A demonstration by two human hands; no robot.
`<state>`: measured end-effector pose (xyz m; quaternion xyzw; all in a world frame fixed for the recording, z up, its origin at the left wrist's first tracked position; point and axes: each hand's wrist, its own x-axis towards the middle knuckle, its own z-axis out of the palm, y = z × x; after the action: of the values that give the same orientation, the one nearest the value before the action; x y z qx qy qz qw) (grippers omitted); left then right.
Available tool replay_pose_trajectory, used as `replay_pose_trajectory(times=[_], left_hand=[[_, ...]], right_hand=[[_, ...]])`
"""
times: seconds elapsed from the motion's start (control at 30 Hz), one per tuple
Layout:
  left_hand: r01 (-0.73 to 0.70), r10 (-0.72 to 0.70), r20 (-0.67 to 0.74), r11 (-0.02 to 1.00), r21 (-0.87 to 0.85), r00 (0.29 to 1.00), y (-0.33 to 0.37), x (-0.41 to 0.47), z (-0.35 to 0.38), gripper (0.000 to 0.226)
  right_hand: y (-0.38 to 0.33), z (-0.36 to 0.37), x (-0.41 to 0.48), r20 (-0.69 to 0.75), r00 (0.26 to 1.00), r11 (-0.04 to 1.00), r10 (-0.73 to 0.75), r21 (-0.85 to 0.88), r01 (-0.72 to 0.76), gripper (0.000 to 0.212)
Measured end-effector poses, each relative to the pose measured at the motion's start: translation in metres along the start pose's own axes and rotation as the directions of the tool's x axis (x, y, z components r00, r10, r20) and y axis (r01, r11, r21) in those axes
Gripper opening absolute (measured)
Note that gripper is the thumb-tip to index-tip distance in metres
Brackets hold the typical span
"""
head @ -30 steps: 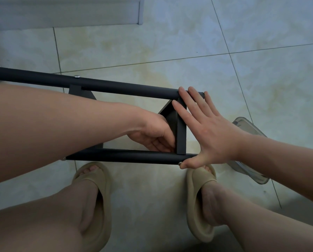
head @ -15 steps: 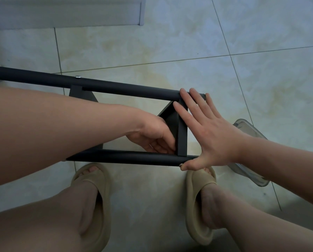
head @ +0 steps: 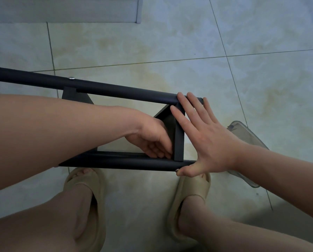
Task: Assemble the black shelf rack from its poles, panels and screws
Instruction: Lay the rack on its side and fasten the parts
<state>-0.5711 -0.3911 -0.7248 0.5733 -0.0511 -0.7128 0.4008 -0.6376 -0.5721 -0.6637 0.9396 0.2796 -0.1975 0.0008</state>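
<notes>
Black rack frame (head: 97, 88) sat by the feet on the tile floor (head: 261, 79), unmoved over the last second; the end panel (head: 178, 139) was probably being steadied for a screw. Far pole (head: 143, 94) and near pole (head: 119, 163) ran left–right, ends pointing right. Right hand (head: 205, 140) pressed flat on the panel, fingers straight, thumb spread. Left hand (head: 150, 139) had its fingers curled behind the panel; any pinch could not be told.

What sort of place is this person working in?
Most likely a room in a home: a glossy, marbled tile floor, soft beige foam slippers on the person's bare feet, and a half-built black metal shelf rack being put together low over the floor rather than on a workbench.
</notes>
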Motion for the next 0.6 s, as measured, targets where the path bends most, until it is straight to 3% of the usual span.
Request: replay_pose_trajectory(times=[0.23, 0.43, 0.6], left_hand=[[-0.002, 0.008, 0.09, 0.998, -0.065, 0.996, -0.001, 0.009, -0.007, 0.013], [0.053, -0.063, 0.154, 0.996, 0.069, 0.986, 0.007, 0.012, -0.014, 0.012], [0.037, -0.039, 0.147, 0.999, 0.016, 0.988, 0.005, 0.013, -0.011, 0.011]], right_hand=[[0.006, 0.004, 0.003, -0.006, 1.0, 0.999, -0.028, 0.021, 0.028, 0.138], [0.005, 0.005, 0.002, -0.004, 0.999, 0.999, -0.032, 0.017, 0.032, 0.138], [0.006, 0.004, 0.004, 0.014, 1.0, 1.0, -0.024, 0.014, 0.023, 0.14]])
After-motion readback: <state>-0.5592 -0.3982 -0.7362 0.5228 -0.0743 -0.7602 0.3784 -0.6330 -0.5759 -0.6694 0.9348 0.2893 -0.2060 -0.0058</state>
